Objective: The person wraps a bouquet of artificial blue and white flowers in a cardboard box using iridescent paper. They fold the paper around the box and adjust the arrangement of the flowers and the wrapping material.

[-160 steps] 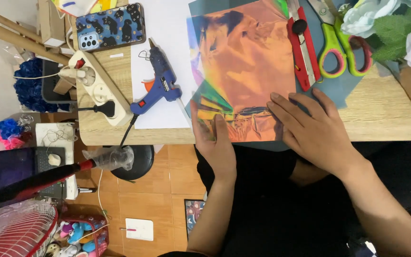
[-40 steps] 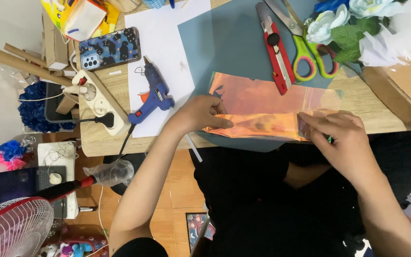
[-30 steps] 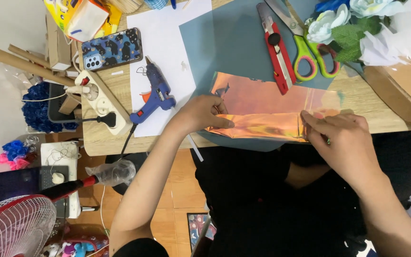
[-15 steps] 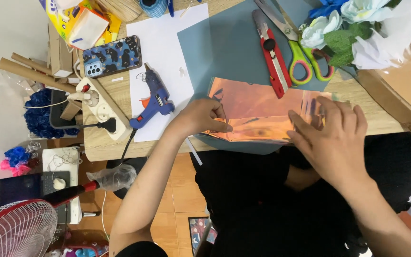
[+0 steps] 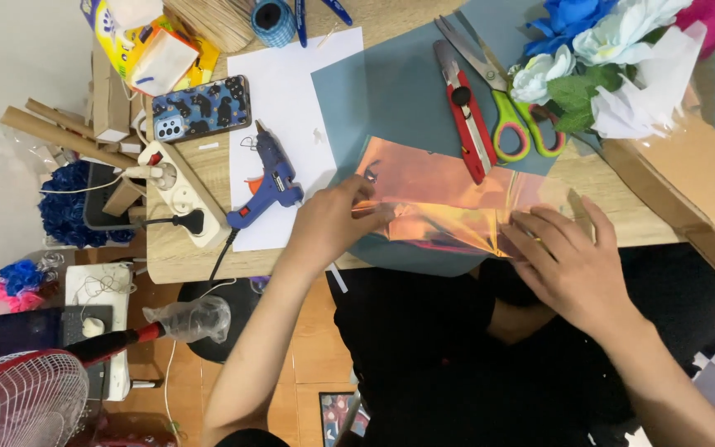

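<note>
A shiny orange-pink iridescent sheet (image 5: 440,194), folded over, lies on a grey-blue paper (image 5: 399,99) at the near edge of the wooden table (image 5: 188,261). My left hand (image 5: 333,219) presses down on the sheet's left end with its fingers bent. My right hand (image 5: 568,257) lies flat, fingers spread, on the sheet's right end near the table edge. Neither hand lifts the sheet off the table.
A blue glue gun (image 5: 271,182) lies on white paper (image 5: 283,99) left of my left hand. A red utility knife (image 5: 463,112) and green-handled scissors (image 5: 506,112) lie beyond the sheet. Artificial flowers (image 5: 597,58), a cardboard box (image 5: 688,182), a power strip (image 5: 179,194) and a phone (image 5: 200,108) surround them.
The large sheet was folded into a narrower strip. In the last second my right hand opened from a pinch to a flat palm and slid along the fold; my left hand stayed at the left end.
</note>
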